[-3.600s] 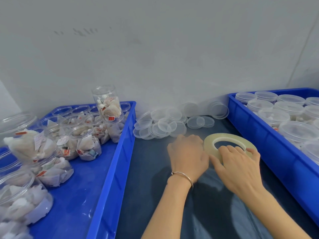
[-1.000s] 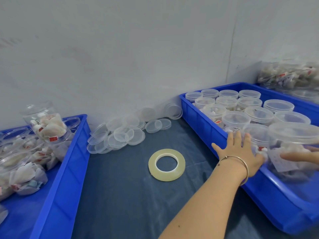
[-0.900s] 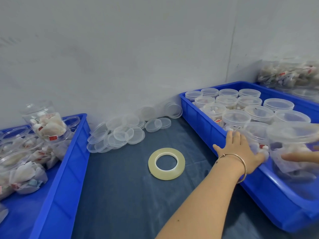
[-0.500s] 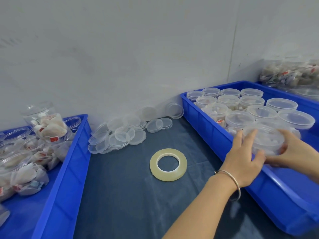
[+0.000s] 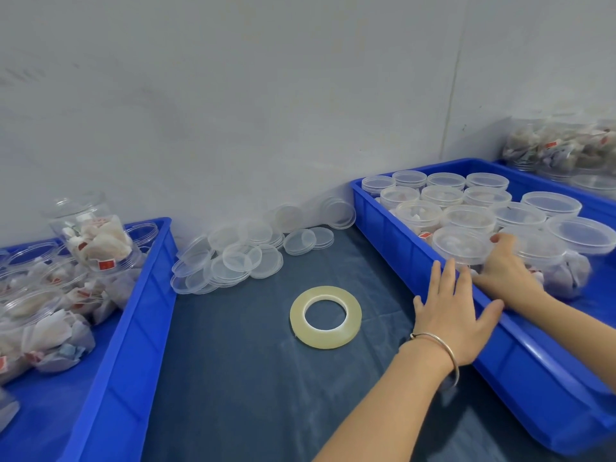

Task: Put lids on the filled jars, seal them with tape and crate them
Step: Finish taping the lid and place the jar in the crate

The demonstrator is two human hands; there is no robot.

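Left hand [image 5: 455,315] flat, fingers straight, steadying the right crate's rim [image 5: 416,258]. Right hand [image 5: 508,265] curled round a lidded jar [image 5: 546,261], seating it among others. Tape [image 5: 325,316] waiting on tabletop [image 5: 233,361].

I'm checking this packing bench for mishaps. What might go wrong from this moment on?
1. The right hand is at a lidded jar packed tightly among the others in the right crate; a nudge might loosen a neighbouring lid.
2. In the left crate, one open jar sits tilted on top of others and may tip out its sachets.
3. The loose lids lie in a sliding pile by the wall.
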